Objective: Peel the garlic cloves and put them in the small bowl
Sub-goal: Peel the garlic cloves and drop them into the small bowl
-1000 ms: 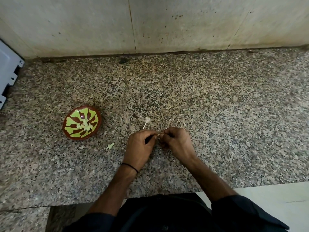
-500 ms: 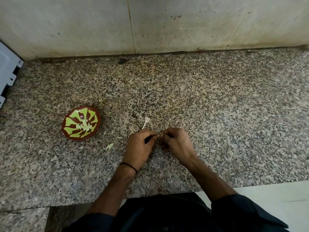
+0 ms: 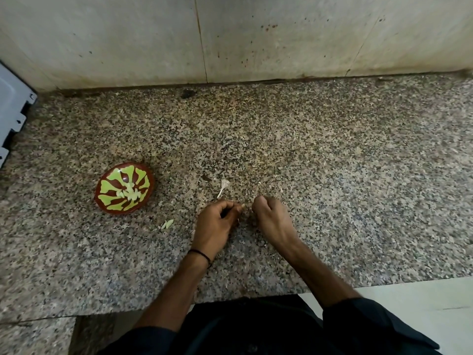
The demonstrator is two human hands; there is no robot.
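The dark sleeves (image 3: 371, 326) sat nearest, at the counter's front edge; a thin black band (image 3: 201, 254) circled the left wrist. Ahead of it the left hand (image 3: 216, 224) rested low over the granite counter (image 3: 332, 188), fingers curled, thumb and fingertips pinching a small pale garlic clove (image 3: 242, 205) that poked out towards the right hand. The right hand (image 3: 271, 219) lay just beside it, knuckles up and fingers clenched inward, a narrow gap between the two hands; whether it gripped a bit of skin or nothing could not be told, since its fingertips were tucked out of sight. To the outer side of the left hand, near it, a pale green scrap (image 3: 167, 224) lay on the stone; just beyond the left fingertips lay a dry white stalk of garlic skin (image 3: 223, 187), and beyond the right knuckles a tiny pale fleck (image 3: 259, 184). Farther out past the left hand, well apart from it, stood the small bowl (image 3: 112, 210), brown with green patterning, with peeled cloves (image 3: 130, 193) heaped in its middle; farthest off rose the stained wall (image 3: 281, 34), and a grey-white panel (image 3: 12, 116) showed at the far left edge.
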